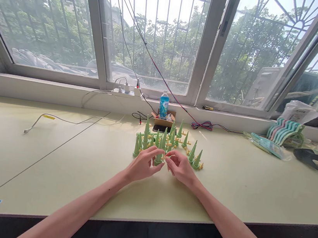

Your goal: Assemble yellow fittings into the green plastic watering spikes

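At the middle of the table, my left hand [142,165] is closed around a green cone-shaped watering spike [158,159], which stands upright between its thumb and fingers. From the other side my right hand [181,168] pinches the small yellow valve [163,158] at that spike's side. Behind both hands stand several more green spikes [146,133], many with yellow valves on their sides. Two of them [197,160] are just right of my right hand. The fingers partly hide the spike and valve being held.
Behind the spikes are a dark flat object [164,129], a small cardboard box [164,122] and a blue bottle [163,106]. Coiled cable [203,125] lies right of them, a white cable [68,120] left. Hangers [284,131] and a black item [314,159] sit far right.
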### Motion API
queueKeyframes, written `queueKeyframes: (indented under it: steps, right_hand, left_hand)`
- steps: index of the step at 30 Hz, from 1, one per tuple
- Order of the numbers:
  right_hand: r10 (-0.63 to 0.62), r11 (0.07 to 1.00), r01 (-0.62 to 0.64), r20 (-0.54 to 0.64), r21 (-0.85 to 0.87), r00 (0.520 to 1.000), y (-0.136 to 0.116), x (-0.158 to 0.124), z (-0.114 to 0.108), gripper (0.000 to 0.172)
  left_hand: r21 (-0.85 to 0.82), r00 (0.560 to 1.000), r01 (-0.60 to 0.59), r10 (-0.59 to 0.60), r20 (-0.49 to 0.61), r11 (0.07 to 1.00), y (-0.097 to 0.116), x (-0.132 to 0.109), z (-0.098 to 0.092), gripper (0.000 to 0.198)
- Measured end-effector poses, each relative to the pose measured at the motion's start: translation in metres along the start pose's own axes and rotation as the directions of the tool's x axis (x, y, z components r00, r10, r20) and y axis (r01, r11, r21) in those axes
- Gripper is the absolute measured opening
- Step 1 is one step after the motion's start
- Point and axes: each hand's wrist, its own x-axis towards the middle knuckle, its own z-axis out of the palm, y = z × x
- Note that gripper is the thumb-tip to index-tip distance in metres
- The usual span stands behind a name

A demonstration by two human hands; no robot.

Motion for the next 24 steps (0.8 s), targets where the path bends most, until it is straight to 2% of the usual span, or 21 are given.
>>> queueKeyframes:
  steps: [20,24]
  right_hand:
    - [0.038,0.998,-0.037,0.016,-0.052,0.999,-0.0008,0.0005,0.001,0.045]
    - [0.047,0.999,-0.046,0.004,-0.024,0.999,0.0006,0.0012,0.0011,0.037]
  left_hand:
    - [0.009,0.999,-0.001,0.001,0.032,1.0,-0.0009,-0.0014,0.0005,0.027]
    - [0.01,1.0,-0.001,0.0,0.006,1.0,-0.0008,-0.001,0.0001,0.026]
